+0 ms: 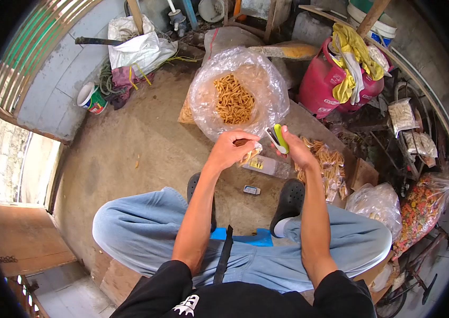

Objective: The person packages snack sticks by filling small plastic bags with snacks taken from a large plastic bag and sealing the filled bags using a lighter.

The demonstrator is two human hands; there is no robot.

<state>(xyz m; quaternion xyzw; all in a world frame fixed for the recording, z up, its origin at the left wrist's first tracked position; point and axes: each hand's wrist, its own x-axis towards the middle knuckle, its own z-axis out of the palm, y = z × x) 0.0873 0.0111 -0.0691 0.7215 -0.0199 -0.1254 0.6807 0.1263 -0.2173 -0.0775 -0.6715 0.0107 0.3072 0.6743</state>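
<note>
My left hand (232,150) is closed round a small clear packet of snack sticks (251,152), its top pinched near the fingertips. To the right of it, my right hand (297,148) grips a yellow-green stapler (280,139), whose jaws point toward the packet without touching it. Just beyond both hands stands a large open clear plastic bag (272,100) with brown snack sticks (234,99) inside. A clear plastic container (269,166) with a yellow label lies below the hands. Many filled packets (330,167) are heaped beside my right hand.
A small staple box (252,190) lies on the floor between my shoes. Pink gas cylinders (317,82) draped with yellow cloth stand at the back right. Bags of colourful snacks (424,209) are at the right, a white sack (142,50) and small bucket (92,98) at the left.
</note>
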